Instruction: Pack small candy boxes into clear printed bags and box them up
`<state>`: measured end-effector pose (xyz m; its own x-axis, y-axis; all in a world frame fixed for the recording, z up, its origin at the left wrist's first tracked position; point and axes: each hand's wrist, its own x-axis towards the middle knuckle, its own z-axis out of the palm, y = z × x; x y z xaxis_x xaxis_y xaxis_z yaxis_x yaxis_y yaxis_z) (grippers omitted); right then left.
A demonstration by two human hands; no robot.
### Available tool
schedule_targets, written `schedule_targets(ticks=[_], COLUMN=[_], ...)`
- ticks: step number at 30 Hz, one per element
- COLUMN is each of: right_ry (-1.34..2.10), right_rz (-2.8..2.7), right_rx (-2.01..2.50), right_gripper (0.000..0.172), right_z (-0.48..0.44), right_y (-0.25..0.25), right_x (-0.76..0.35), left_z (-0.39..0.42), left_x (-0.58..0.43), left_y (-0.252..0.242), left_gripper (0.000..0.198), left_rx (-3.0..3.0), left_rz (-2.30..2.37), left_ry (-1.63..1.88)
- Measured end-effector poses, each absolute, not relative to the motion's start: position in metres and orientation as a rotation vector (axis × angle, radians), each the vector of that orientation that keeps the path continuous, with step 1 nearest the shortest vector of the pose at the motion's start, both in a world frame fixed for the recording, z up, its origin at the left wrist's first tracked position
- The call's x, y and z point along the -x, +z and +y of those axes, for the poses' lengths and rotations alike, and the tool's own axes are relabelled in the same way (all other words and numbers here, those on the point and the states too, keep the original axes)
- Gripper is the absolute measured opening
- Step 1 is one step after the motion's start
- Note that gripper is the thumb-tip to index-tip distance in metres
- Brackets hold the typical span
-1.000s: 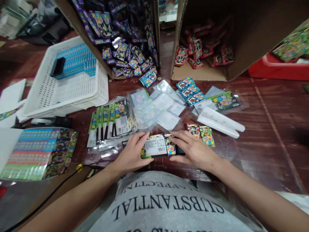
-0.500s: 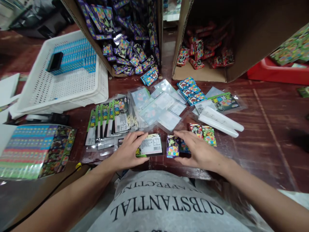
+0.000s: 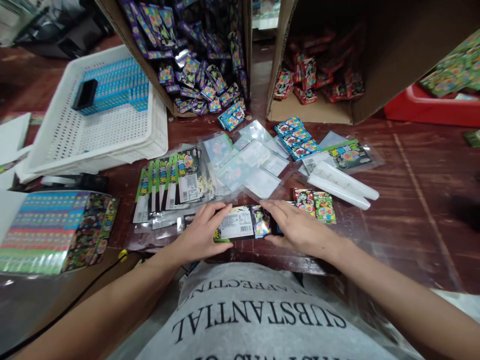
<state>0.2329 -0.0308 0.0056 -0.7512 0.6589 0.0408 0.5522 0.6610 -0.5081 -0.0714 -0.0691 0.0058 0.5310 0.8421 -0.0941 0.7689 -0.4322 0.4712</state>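
My left hand [image 3: 204,229] grips the left part of a black and green printed packaging sleeve [image 3: 237,223] with a white barcode label, thumb and fingers on opposite edges. At the sleeve's right end is a small purple candy box [image 3: 261,221], held between the thumb and fingers of my right hand [image 3: 298,230]. The box meets the sleeve's end; whether it is partly inside, I cannot tell. A blue box shows partly under my right hand. Just beyond that hand lie a red candy box [image 3: 304,201] and a green candy box [image 3: 324,207], side by side.
Printed sleeves in clear bags [image 3: 170,182] overlap at left, near clear plastic bags [image 3: 251,165]. Blue candy boxes [image 3: 298,137] and rolled plastic [image 3: 341,185] lie ahead. Beyond stand cartons of purple packs [image 3: 202,75] and red packs [image 3: 308,75], and a white basket [image 3: 150,125].
My right hand has moved left with the purple box, closing the gap to the sleeve's right end. My left hand has stayed nearly in place, holding the sleeve.
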Motion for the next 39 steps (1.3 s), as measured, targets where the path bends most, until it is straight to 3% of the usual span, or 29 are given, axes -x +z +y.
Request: schedule_targets(ticks=[4,11,25,33,39], right_ry=[0.774,0.943,0.869,0.471,0.576], right_rz=[-2.727,-2.760,-2.723,-2.508,-2.576], right_rx=[0.962,0.732,0.805,1.071,1.017], right_gripper=[0.062,0.063,0.063,0.057,0.057], right_z=[-0.030,-0.019,-0.009,-0.027,-0.045], right_y=[0.013,0.030,0.016,0.024,0.023], right_x=[-0.238,-0.242,-0.236,-0.247,-0.245], left_z=[-0.070,-0.067,-0.066,-0.072,-0.072], left_x=[0.072,0.073,0.071,0.071,0.068], left_y=[0.009,0.019,0.006,0.008,0.014], left_gripper=[0.094,0.100,0.094,0.101,0.102], left_rx=[-2.293,-2.275,-2.319,-2.243,-2.292], left_rz=[1.297,1.276,1.284,1.345,1.340], left_ry=[0.182,0.113,0.183,0.296,0.290])
